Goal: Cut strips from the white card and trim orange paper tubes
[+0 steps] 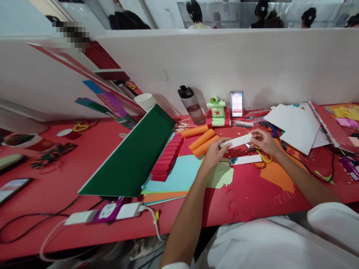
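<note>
A white paper strip is stretched between my two hands above the red table. My left hand grips its left end, thumb on top. At the other end, the fingers of my right hand pinch the strip. Just below lies a second white strip with a small blue patch at its left end. Scissors with yellow and orange handles rest under my right hand, partly hidden. Several orange paper rolls sit left of my left hand, and pale green paper lies beneath it.
A green board leans at the left beside folded red paper on light blue sheets. Behind stand a bottle, a green paper model and a phone. White sheets and a black cable lie right.
</note>
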`<state>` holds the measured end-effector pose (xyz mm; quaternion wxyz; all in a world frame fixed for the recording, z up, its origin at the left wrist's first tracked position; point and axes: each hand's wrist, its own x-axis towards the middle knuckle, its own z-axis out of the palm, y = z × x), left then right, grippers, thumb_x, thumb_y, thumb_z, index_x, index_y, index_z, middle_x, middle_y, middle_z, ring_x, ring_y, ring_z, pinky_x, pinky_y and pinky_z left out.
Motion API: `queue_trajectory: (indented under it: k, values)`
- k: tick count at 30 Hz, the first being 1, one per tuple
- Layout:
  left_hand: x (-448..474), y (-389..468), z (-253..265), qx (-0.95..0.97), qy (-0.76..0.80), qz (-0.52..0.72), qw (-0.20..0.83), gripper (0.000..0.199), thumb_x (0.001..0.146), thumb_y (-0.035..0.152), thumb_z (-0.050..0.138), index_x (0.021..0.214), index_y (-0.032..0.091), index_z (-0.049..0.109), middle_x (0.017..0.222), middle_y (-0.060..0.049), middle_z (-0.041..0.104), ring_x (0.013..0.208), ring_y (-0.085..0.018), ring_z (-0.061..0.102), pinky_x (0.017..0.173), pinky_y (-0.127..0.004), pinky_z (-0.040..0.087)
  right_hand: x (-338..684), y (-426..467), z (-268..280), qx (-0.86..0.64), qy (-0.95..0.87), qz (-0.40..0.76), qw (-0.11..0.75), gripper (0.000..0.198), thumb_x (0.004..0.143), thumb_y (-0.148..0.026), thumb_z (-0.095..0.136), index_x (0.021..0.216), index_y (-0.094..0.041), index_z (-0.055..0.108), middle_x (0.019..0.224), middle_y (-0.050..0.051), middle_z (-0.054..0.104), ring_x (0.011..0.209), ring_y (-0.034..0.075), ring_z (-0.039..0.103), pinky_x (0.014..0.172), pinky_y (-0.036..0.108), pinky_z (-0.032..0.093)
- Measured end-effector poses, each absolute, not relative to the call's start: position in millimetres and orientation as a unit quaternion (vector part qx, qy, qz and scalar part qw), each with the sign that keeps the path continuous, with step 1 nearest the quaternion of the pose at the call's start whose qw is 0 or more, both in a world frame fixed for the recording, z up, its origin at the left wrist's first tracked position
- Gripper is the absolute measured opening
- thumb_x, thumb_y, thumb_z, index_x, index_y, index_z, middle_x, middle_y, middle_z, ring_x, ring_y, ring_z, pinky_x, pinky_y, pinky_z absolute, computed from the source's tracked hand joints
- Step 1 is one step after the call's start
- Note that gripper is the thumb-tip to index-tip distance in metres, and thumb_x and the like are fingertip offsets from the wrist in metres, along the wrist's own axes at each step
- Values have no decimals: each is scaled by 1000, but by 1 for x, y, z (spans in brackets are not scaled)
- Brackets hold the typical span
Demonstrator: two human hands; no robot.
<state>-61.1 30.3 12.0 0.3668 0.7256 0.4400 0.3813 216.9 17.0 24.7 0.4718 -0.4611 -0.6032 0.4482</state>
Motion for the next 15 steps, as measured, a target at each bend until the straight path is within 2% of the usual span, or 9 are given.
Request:
queue_trajectory:
  k: [4, 6, 11, 15]
  values:
    - [-78, 32, 12, 803, 454, 328, 205, 50, 103, 50, 59, 141, 19, 64, 129, -13, 72, 115, -29, 69, 101, -42, 55, 223, 19, 30, -467, -593, 384, 531, 29, 85, -39, 76, 109, -24, 67, 71, -5, 59, 59, 14, 59, 59, 28, 49]
    - [-87, 33, 12, 839, 455, 262, 145, 50, 102, 45, 61, 147, 21, 59, 139, -15, 68, 128, -32, 65, 109, -46, 51, 227, 21, 32, -467, -577, 374, 556, 28, 85, -37, 75, 108, -24, 67, 67, -6, 55, 56, 12, 55, 55, 26, 46]
    - [-98, 36, 11, 861, 478, 146, 93, 51, 100, 29, 63, 150, 25, 56, 149, -11, 65, 132, -33, 64, 109, -47, 52, 234, 27, 33, -477, -526, 366, 602, 30, 80, -40, 76, 105, -24, 69, 64, -7, 51, 51, 11, 51, 47, 24, 39]
    - [-100, 38, 12, 835, 524, 153, 63, 48, 101, 23, 54, 149, 25, 57, 148, -10, 66, 133, -31, 64, 107, -43, 54, 240, 33, 29, -478, -495, 377, 620, 31, 77, -40, 77, 102, -23, 72, 63, -6, 52, 49, 11, 50, 45, 23, 36]
